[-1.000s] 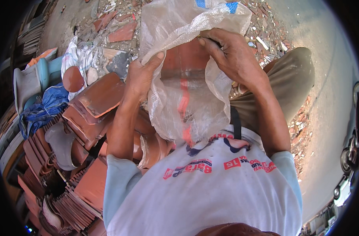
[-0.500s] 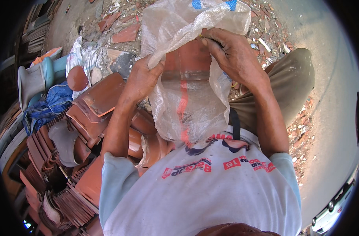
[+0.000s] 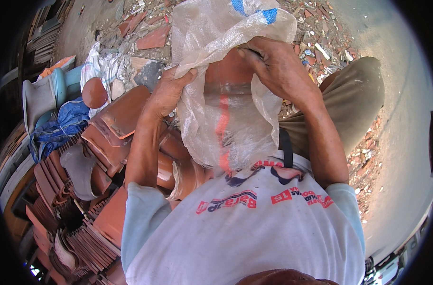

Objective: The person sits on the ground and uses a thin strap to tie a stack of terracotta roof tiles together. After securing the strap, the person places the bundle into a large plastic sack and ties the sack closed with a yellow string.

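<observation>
Head view, one person, both bare hands on a translucent white woven plastic sack (image 3: 226, 95) held up in front of the chest.

Left hand (image 3: 166, 92): fingers curled and pinched on the sack's left edge, thumb on the outside of the fabric. Holding the sack.

Right hand (image 3: 275, 69): fingers bent and closed over the sack's upper right rim, gripping the fabric there. What the fingertips press under the fold cannot be told.

Sack contents: a terracotta clay piece (image 3: 228, 76) shows through the open mouth and through the weave, between the two hands. The sack bears a blue patch near the top and a red stripe down the front. Its lower end hangs against the person's white printed T-shirt (image 3: 245, 228).

Surroundings: stacked terracotta roof tiles (image 3: 116, 123) lie just left of the left forearm, more tile stacks (image 3: 83, 237) lower left. Blue cloth (image 3: 60, 126) beyond the tiles. Broken tile rubble (image 3: 150, 35) covers the ground past the sack.
</observation>
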Demonstrator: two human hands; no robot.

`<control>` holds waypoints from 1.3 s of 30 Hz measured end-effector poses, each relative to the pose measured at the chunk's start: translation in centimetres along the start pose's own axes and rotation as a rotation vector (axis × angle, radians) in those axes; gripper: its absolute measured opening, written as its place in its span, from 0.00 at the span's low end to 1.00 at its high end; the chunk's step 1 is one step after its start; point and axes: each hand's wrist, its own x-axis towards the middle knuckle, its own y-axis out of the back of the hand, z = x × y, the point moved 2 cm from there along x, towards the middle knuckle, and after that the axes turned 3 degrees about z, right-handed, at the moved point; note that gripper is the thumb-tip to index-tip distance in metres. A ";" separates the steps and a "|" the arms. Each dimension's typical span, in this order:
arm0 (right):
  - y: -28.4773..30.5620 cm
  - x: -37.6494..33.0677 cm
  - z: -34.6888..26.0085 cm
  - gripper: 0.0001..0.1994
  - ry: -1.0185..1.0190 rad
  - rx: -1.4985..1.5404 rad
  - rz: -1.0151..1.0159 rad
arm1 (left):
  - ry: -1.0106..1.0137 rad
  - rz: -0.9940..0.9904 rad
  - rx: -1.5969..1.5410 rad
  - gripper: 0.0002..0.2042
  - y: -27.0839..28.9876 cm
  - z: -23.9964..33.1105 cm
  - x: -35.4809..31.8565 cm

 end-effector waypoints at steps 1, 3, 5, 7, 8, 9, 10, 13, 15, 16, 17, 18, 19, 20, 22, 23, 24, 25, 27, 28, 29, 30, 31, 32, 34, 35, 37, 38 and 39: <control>-0.1 -0.1 0.3 0.13 -0.005 0.002 0.004 | 0.007 -0.012 0.049 0.18 0.0 -0.3 0.1; 0.1 -0.2 0.5 0.13 -0.013 -0.004 0.005 | 0.021 -0.038 0.149 0.18 -0.2 -1.0 0.4; 0.8 -0.3 0.5 0.14 -0.026 -0.018 0.004 | -0.011 0.007 0.206 0.18 -1.3 0.0 0.2; 1.4 0.0 0.4 0.14 -0.035 -0.042 -0.013 | -0.017 0.034 0.139 0.17 -1.4 0.2 0.0; 1.6 0.1 0.4 0.15 -0.036 -0.052 -0.019 | -0.008 0.039 0.043 0.17 -0.8 0.0 0.0; 1.7 0.1 0.3 0.15 -0.051 -0.058 -0.040 | 0.000 0.044 -0.053 0.17 -0.3 -0.1 -0.1; 1.7 0.1 0.3 0.15 -0.067 -0.063 -0.061 | -0.016 0.016 0.076 0.17 0.1 0.2 -0.2; 1.6 0.1 0.4 0.16 -0.091 -0.051 -0.107 | -0.078 -0.054 0.398 0.17 0.7 1.6 -0.7; 1.7 0.1 0.4 0.16 -0.093 -0.035 -0.080 | -0.144 -0.085 0.526 0.17 0.6 2.2 -0.7; 1.7 0.1 0.3 0.15 -0.093 -0.023 -0.039 | -0.129 -0.082 0.491 0.16 0.6 2.5 -0.5; 1.8 0.1 0.2 0.15 -0.093 -0.012 0.002 | -0.115 -0.078 0.455 0.16 0.5 2.7 0.0; 1.8 0.1 0.1 0.15 -0.093 -0.007 -0.012 | -0.101 -0.075 0.420 0.16 0.4 2.8 0.3; 1.9 0.1 0.0 0.15 -0.089 0.003 -0.030 | -0.123 -0.054 0.485 0.16 -0.2 2.3 0.1; 1.9 0.3 -0.1 0.15 -0.080 0.012 -0.048 | -0.150 -0.031 0.548 0.16 -1.4 1.5 0.0; 1.5 0.1 0.2 0.16 -0.099 -0.041 -0.086 | -0.178 -0.021 0.550 0.15 -1.5 1.3 -0.6; 1.3 -0.1 0.4 0.16 -0.111 -0.068 -0.103 | -0.180 -0.034 0.488 0.15 -0.8 1.7 -1.1; 1.3 -0.1 0.5 0.16 -0.096 -0.067 -0.096 | -0.182 -0.047 0.425 0.15 -0.3 2.3 -1.3; 1.3 0.1 0.6 0.16 -0.073 -0.066 -0.093 | -0.141 -0.053 0.438 0.15 -0.1 3.4 -1.5; 1.2 0.4 0.6 0.15 -0.065 -0.072 -0.105 | -0.497 0.073 0.679 0.15 0.1 4.1 -1.4; 1.2 0.3 0.6 0.15 -0.082 -0.076 -0.123 | -0.672 0.136 0.797 0.16 0.0 4.3 -1.5; 1.2 0.2 0.6 0.15 -0.099 -0.081 -0.141 | -0.734 0.182 0.779 0.16 0.0 4.6 -1.3; 1.2 0.3 0.7 0.16 -0.081 -0.085 -0.141 | -0.795 0.227 0.762 0.16 0.0 5.0 -1.1; 1.1 0.2 0.8 0.16 -0.070 -0.089 -0.135 | -0.860 0.264 0.745 0.17 -0.1 5.3 -0.9; 1.1 0.1 0.9 0.16 -0.060 -0.093 -0.129 | -0.796 0.250 0.674 0.16 -0.2 5.2 -0.8; 0.9 -0.2 1.0 0.16 -0.055 -0.074 -0.129 | -0.668 0.222 0.537 0.14 -0.4 5.0 -0.6; 0.8 -0.3 1.0 0.16 -0.052 -0.063 -0.128 | -0.637 0.215 0.529 0.14 -0.2 4.7 -0.3; 0.7 -0.3 1.0 0.16 -0.037 -0.091 -0.147 | -0.573 0.203 0.515 0.15 0.4 3.6 0.4; 0.7 -0.2 1.0 0.16 -0.029 -0.105 -0.157 | -0.556 0.199 0.511 0.14 0.6 3.5 0.7; 0.6 -0.2 1.0 0.15 -0.012 -0.094 -0.151 | -0.538 0.196 0.507 0.14 0.7 3.4 0.8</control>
